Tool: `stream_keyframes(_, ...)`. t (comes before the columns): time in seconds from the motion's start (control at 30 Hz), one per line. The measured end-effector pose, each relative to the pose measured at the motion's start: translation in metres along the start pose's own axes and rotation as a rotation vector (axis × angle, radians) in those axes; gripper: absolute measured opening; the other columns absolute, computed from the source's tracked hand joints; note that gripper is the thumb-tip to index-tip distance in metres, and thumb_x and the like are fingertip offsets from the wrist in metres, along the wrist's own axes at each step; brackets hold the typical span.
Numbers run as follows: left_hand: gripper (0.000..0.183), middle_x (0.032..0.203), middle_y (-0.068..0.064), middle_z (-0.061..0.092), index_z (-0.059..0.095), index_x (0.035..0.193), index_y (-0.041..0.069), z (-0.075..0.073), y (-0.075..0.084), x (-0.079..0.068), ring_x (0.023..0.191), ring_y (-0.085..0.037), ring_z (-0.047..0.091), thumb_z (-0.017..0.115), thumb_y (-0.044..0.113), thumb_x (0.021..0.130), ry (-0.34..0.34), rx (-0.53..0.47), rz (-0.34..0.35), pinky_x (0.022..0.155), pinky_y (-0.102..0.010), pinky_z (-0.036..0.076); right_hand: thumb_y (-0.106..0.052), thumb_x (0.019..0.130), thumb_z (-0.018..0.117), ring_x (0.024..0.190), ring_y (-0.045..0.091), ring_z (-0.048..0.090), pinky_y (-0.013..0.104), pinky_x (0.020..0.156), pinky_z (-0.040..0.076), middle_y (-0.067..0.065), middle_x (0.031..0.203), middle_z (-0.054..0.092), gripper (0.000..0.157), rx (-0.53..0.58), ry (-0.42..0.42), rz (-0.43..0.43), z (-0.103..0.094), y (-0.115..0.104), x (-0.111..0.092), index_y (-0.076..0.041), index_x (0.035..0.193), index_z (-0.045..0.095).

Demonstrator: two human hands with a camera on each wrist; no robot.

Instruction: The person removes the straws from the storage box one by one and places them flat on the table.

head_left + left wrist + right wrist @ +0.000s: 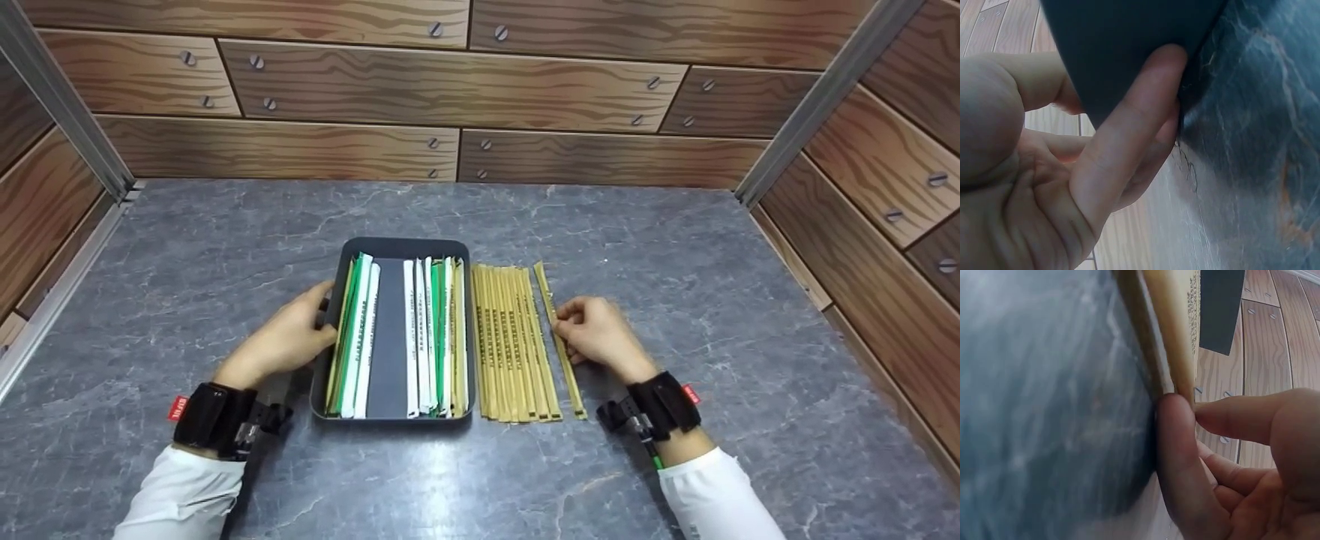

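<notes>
Head view: dark tray, left of frame centre, is gripped at its left wall by the left hand. One gold packet, right of centre on the tabletop, is pinched by the right hand. Risks: the gold row just left of it could be skewed if the packet is dragged sideways or the tray pushed right; the thin wrapper could be creased by too hard a pinch.
</notes>
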State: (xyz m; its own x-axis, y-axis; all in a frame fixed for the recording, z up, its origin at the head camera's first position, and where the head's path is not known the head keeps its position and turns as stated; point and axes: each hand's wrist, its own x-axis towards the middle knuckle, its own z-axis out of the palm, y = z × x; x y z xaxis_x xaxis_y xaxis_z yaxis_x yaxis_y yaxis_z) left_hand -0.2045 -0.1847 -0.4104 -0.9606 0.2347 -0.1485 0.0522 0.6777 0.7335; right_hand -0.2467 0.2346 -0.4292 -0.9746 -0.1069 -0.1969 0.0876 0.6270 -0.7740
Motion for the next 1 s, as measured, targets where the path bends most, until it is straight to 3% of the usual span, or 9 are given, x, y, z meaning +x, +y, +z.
stream_keyframes(0.17,0.081,0.153,-0.039,0.039,0.011,0.163,-0.006,-0.0004,0.0005,0.0005,0.083,-0.025,0.063,0.056,0.001,0.097,-0.006,-0.017,-0.004,0.064,-0.034,0.059,-0.005,0.092,0.066,0.056,0.015,0.066,0.03,0.053,0.063,0.014,0.088,0.071,0.032,-0.036,-0.012,-0.013,-0.001,-0.0026,-0.0024,0.01,0.121,0.066)
stream_keyframes(0.3,0.081,0.152,-0.039,0.04,0.011,0.163,-0.006,-0.0007,0.0004,0.0009,0.087,-0.028,0.064,0.056,0.002,0.097,-0.006,-0.008,0.001,0.066,-0.036,0.06,0.001,0.087,0.062,0.058,0.016,0.067,0.031,0.054,0.063,0.015,0.09,0.071,0.039,-0.067,-0.033,-0.031,-0.0013,-0.0046,-0.0042,0.012,0.125,0.065)
stream_keyframes(0.4,0.08,0.155,-0.038,0.037,0.013,0.162,-0.008,-0.0006,0.0003,0.0013,0.105,-0.036,0.063,0.056,0.002,0.096,0.002,0.021,0.015,0.085,-0.048,0.06,0.002,0.086,0.06,0.061,0.016,0.068,0.032,0.056,0.064,0.016,0.094,0.07,0.044,-0.07,-0.052,-0.044,-0.0008,-0.0064,-0.0052,0.013,0.129,0.062)
stream_keyframes(0.5,0.079,0.157,-0.038,0.035,0.015,0.161,-0.01,-0.0003,0.0003,0.0019,0.123,-0.043,0.055,0.056,0.003,0.094,0.011,0.042,0.031,0.106,-0.058,0.05,0.004,0.085,0.057,0.063,0.017,0.069,0.032,0.057,0.065,0.017,0.096,0.069,0.048,-0.063,-0.056,-0.052,0.0001,-0.0079,-0.0061,0.013,0.132,0.061)
stream_keyframes(0.57,0.079,0.158,-0.038,0.033,0.016,0.16,-0.011,-0.0001,0.0005,0.0022,0.128,-0.045,0.051,0.056,0.003,0.094,0.012,0.048,0.036,0.112,-0.06,0.044,0.005,0.084,0.055,0.064,0.018,0.069,0.033,0.058,0.065,0.017,0.096,0.069,0.049,-0.062,-0.055,-0.053,0.0009,-0.0087,-0.0068,0.013,0.132,0.06)
stream_keyframes(0.7,0.08,0.159,-0.038,0.031,0.015,0.161,-0.01,0.0001,0.0007,0.0021,0.127,-0.045,0.052,0.057,0.003,0.094,0.007,0.045,0.029,0.107,-0.058,0.049,0.006,0.085,0.054,0.064,0.019,0.069,0.033,0.057,0.065,0.017,0.095,0.069,0.049,-0.068,-0.059,-0.056,0.0029,-0.0093,-0.0079,0.013,0.132,0.061)
stream_keyframes(0.8,0.08,0.158,-0.038,0.034,0.014,0.162,-0.009,-0.0001,0.0005,0.0017,0.117,-0.042,0.058,0.057,0.003,0.095,0.005,0.038,0.022,0.095,-0.051,0.056,0.006,0.085,0.054,0.064,0.019,0.069,0.032,0.058,0.065,0.016,0.096,0.069,0.048,-0.074,-0.061,-0.055,0.0044,-0.0098,-0.0087,0.012,0.133,0.061)
stream_keyframes(0.9,0.081,0.157,-0.038,0.034,0.012,0.162,-0.008,-0.0002,-0.0001,0.0011,0.094,-0.034,0.065,0.056,0.003,0.095,0.0,0.022,0.009,0.076,-0.043,0.06,0.005,0.085,0.054,0.064,0.018,0.069,0.032,0.057,0.065,0.016,0.096,0.069,0.048,-0.077,-0.06,-0.057,0.0053,-0.0102,-0.0091,0.012,0.132,0.061)
stream_keyframes(1.0,0.081,0.158,-0.038,0.032,0.011,0.163,-0.007,-0.0003,-0.0005,0.0007,0.08,-0.026,0.063,0.056,0.003,0.096,-0.005,0.017,0.001,0.068,-0.037,0.059,0.005,0.085,0.054,0.063,0.018,0.069,0.032,0.057,0.065,0.016,0.095,0.069,0.048,-0.08,-0.062,-0.064,0.0053,-0.0104,-0.0093,0.012,0.132,0.061)
